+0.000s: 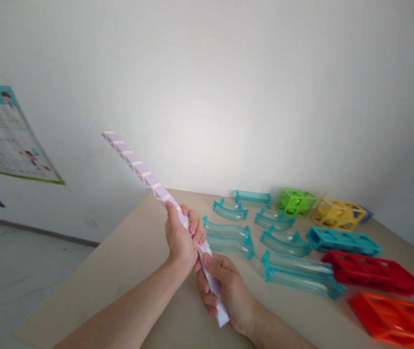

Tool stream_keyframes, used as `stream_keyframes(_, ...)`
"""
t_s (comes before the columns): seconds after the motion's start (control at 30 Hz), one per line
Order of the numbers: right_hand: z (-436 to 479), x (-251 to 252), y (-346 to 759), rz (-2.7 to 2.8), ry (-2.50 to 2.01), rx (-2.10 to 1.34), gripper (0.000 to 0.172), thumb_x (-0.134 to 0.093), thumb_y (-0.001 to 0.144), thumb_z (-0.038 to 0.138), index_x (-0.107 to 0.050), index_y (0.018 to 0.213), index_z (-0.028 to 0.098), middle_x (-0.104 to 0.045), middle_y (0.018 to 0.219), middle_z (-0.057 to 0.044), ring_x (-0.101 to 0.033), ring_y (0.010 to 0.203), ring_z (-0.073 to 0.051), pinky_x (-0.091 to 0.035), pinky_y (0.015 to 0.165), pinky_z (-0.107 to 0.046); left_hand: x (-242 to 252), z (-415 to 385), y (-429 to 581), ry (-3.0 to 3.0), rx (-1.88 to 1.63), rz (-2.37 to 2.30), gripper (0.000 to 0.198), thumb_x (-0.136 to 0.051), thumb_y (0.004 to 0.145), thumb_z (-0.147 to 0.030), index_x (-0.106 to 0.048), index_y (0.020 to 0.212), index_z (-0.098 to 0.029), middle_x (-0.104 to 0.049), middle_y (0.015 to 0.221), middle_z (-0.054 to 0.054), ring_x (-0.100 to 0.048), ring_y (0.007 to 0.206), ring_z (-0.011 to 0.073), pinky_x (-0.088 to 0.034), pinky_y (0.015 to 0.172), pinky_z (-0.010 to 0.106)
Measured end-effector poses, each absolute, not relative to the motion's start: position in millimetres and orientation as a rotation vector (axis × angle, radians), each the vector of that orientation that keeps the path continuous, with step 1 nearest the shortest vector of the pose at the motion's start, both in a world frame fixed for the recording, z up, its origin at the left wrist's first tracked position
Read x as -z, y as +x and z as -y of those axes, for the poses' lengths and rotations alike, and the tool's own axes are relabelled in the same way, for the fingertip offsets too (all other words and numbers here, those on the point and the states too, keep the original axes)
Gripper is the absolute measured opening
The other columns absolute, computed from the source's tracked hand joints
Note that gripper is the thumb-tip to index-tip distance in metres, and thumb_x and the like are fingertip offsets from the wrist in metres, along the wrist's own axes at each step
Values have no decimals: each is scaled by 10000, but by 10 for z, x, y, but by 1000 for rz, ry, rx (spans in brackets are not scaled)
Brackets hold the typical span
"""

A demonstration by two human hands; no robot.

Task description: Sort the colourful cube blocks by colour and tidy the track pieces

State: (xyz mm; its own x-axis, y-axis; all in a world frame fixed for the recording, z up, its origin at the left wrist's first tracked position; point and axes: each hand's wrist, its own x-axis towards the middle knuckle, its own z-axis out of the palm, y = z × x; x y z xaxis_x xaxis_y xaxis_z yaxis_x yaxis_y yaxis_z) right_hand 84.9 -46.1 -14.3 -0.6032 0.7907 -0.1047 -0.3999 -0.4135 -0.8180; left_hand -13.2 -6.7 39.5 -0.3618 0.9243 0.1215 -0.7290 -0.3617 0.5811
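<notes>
Nearest the camera, right hand wraps the lilac segmented stick's lower end, left hand clenched just above, steadying it slanted up over the table; beyond lie teal track pieces and coloured frames

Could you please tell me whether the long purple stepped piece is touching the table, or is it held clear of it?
Cannot tell. In the head view both hands grip the purple stepped piece; its lower end sits beside the right hand, so no gap above the table shows plainly.

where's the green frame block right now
In the head view, the green frame block sits on the table's far right, against the wall, between a teal track piece and the yellow frame block.
</notes>
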Motion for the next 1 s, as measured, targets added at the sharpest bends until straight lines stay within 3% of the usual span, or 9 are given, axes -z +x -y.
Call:
stream_keyframes(0.17, 418, 129, 854, 923, -664, -1924, 404, -643, 783, 558, -536, 819, 171, -469, 515, 83, -289, 316, -26, -308, 280, -152, -266, 80, -83, 904, -1918, -625, 403, -528, 858, -559, -473, 689, -197, -523, 511, -33, -505, 425, 103, -344, 390, 177)
stream_keyframes(0.3, 401, 89, 909, 882, -704, -1898, 398, -638, 787, 557, -520, 824, 178, -461, 526, 81, -287, 323, -31, -296, 290, -154, -212, 130, -63, 1122, -1859, -673, 283, -616, 836, -466, -530, 805, -197, -642, 650, 3, -593, 561, 119, -438, 497, 184)
stream_keyframes(0.37, 396, 69, 947, 865, -676, -1974, 385, -634, 792, 548, -519, 837, 183, -444, 523, 87, -265, 323, -32, -297, 288, -152, -217, 130, -95, 1140, -1830, -652, 266, -644, 823, -443, -526, 871, -209, -661, 660, -1, -595, 543, 116, -451, 496, 182)
stream_keyframes(0.47, 359, 54, 1028, 832, -545, -2289, 313, -608, 814, 493, -534, 857, 192, -409, 507, 98, -201, 320, -30, -301, 274, -140, -242, 100, -190, 1108, -1653, -521, 362, -609, 806, -550, -535, 888, -205, -640, 591, -4, -548, 413, 124, -357, 339, 169)
stream_keyframes(0.57, 299, 61, 1115, 776, -416, -2642, 245, -543, 850, 427, -555, 881, 184, -407, 509, 95, -178, 312, -33, -323, 262, -137, -267, 72, -270, 1035, -1423, -304, 576, -496, 748, -742, -551, 706, -170, -436, 386, -51, -391, 289, 95, -264, 287, 171)
stream_keyframes(0.67, 275, 77, 1143, 748, -423, -2678, 250, -515, 864, 419, -562, 876, 173, -418, 520, 88, -190, 311, -33, -331, 259, -136, -275, 65, -264, 979, -1364, -273, 620, -494, 718, -767, -475, 566, -167, -241, 346, -96, -224, 280, 43, -203, 307, 158)
stream_keyframes(0.8, 322, 84, 1062, 788, -602, -2500, 275, -532, 840, 456, -546, 826, 182, -398, 515, 91, -201, 310, -29, -303, 252, -134, -224, 65, -165, 1026, -1517, -463, 553, -568, 714, -706, -462, 592, -177, -286, 389, -90, -229, 310, 44, -185, 325, 171)
stream_keyframes(1.0, 377, 90, 937, 948, -856, -2183, 247, -538, 811, 414, -469, 720, 194, -429, 513, 78, -295, 308, -38, -346, 249, -158, -141, 110, -127, 1364, -1485, -755, 391, -620, 807, -520, -581, 663, -158, -474, 551, -19, -382, 518, 99, -312, 504, 208)
